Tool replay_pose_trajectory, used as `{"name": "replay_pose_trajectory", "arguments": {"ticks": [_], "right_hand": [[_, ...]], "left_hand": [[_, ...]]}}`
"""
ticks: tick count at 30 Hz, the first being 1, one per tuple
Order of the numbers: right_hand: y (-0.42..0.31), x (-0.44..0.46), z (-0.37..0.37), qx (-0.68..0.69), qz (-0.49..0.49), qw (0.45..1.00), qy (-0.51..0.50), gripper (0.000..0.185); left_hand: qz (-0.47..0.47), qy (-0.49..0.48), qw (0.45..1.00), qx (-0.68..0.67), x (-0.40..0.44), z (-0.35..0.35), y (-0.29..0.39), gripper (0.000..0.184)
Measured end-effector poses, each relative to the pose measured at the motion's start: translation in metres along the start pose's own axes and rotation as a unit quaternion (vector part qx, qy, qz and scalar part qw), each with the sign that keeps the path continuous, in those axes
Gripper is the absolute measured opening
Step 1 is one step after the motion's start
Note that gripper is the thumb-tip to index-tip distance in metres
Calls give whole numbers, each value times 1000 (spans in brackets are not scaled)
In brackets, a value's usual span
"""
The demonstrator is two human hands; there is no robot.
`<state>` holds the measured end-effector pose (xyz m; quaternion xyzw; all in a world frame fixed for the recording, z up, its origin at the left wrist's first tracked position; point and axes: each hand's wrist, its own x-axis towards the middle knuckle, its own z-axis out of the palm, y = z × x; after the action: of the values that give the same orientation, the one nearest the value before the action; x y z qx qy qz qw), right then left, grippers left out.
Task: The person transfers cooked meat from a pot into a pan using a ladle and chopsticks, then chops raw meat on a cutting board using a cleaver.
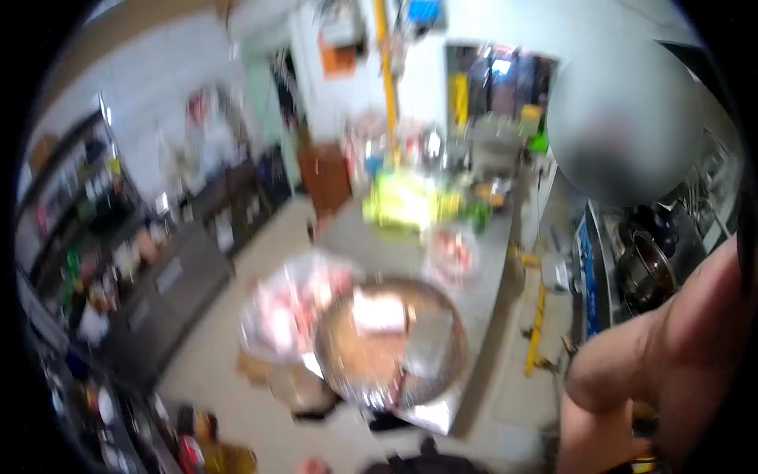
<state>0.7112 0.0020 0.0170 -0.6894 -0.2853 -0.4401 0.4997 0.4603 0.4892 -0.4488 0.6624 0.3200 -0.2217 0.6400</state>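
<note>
A small blurred bit of skin at the bottom edge, left of my dark clothing, looks like my left hand (314, 466); its fingers cannot be made out. My right hand is not in view. In front of me a round chopping board (355, 371) sits at the near end of a long metal table. A pale pink block of meat (379, 312) lies on it. Beside the meat rests a cleaver (430, 344), its handle pointing toward me, with no hand on it. A clear plastic bag (288, 308) of pink meat pieces lies against the board's left side.
Behind the board stand a clear container (452, 254) of meat pieces and bright green vegetables (410, 201). Another person's bent bare arm (671, 347) fills the right side, near a stove with a pan (647, 272). Dark cabinets (166, 292) line the left wall.
</note>
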Motion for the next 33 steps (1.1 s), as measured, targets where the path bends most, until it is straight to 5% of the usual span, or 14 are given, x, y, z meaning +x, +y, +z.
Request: {"name": "replay_pose_trajectory", "arguments": {"ticks": [1,4,6,8,13,15,16,18,20,22,25,27,33], "right_hand": [[2,-24,13,11,8,1000,-19,57],[28,-26,51,21,1,999,-39,56],[31,-23,72,18,9,999,-39,56],[-22,-48,69,12,13,1000,-25,56],[-35,-76,119,-78,85,993,6,55],[-10,-121,142,-130,326,936,-5,55],[6,-173,151,-138,548,824,-43,53],[27,-277,182,-289,608,703,-230,50],[43,-339,200,-314,561,734,-216,64],[54,-354,217,-445,575,635,-262,77],[75,-345,229,-368,679,586,-245,85],[82,-353,229,-380,675,590,-229,85],[59,-348,186,-291,590,753,8,53]], "left_hand": [[10,-7,1000,-21,-7,3,-6,27],[58,-131,990,-12,18,41,152,30],[43,-140,987,73,42,30,179,31],[99,-156,980,68,9,39,171,29],[271,-289,916,68,109,51,252,26],[410,-246,861,176,132,74,314,30],[479,-214,816,241,148,88,336,33],[576,-205,730,305,185,124,368,40],[632,-217,658,347,229,159,387,49],[594,-302,630,400,264,186,395,52],[538,-392,586,462,278,192,403,52],[523,-414,564,487,271,187,413,51],[462,-427,664,405,249,144,365,52]]}}
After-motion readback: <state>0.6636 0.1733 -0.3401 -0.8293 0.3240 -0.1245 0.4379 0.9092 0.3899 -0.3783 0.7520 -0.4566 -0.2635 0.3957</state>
